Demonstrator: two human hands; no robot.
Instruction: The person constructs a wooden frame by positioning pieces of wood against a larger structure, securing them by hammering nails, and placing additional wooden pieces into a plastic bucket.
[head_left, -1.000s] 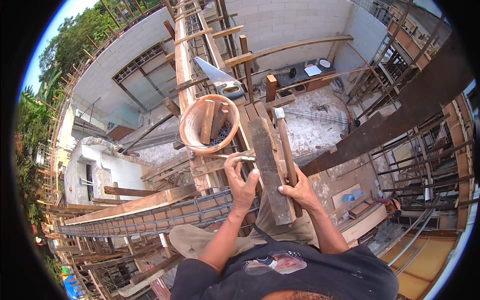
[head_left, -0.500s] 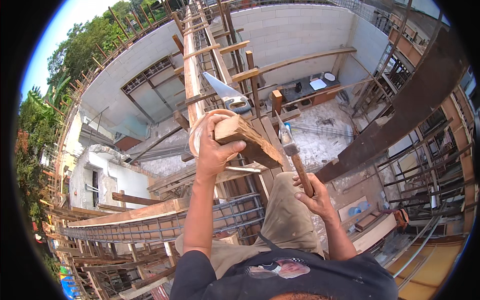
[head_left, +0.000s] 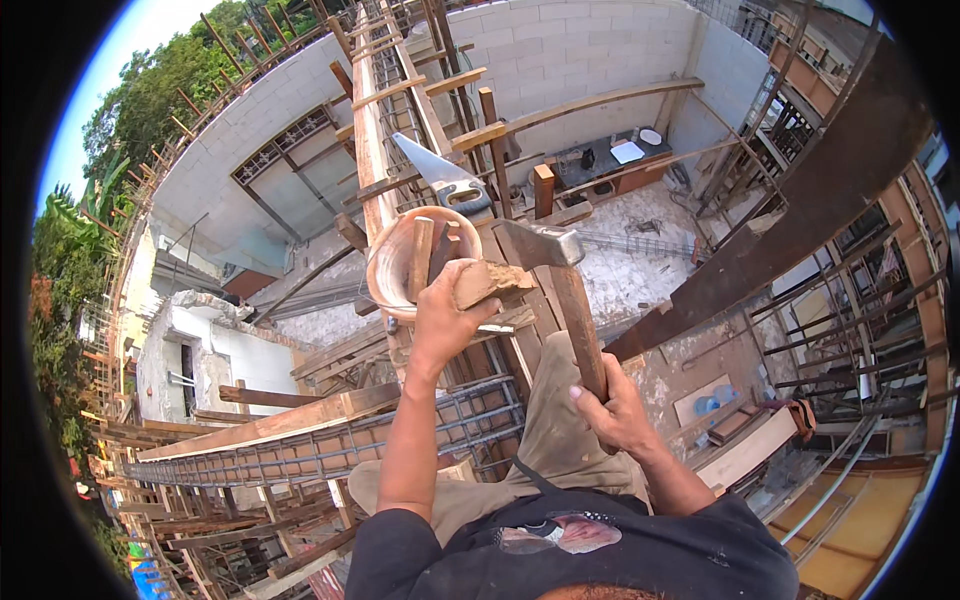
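My left hand (head_left: pixel 446 312) is closed round a short, rough-ended wooden block (head_left: pixel 488 284) in front of a round bucket (head_left: pixel 388 262). Inside the bucket stand wooden pieces (head_left: pixel 421 258). To the right, my right hand (head_left: pixel 612 402) wraps round the wooden handle of a hammer (head_left: pixel 574 320). The hammer's metal head is raised, just beyond and to the right of the block and apart from it. A handsaw (head_left: pixel 448 180) with a grey and black handle lies on the timbers behind the bucket.
Below my knees, a steel rebar cage (head_left: pixel 450 424) runs beside a long timber beam (head_left: pixel 270 425). Upright wooden posts (head_left: pixel 543 192) rise past the saw. The floor (head_left: pixel 640 255) lies well below, between white block walls. A dark curved beam (head_left: pixel 780 235) crosses at right.
The block has turned in my left hand, its far end drawing back leftward and uncovering the bucket's contents. My right hand has brought the hammer up and its head leftward.
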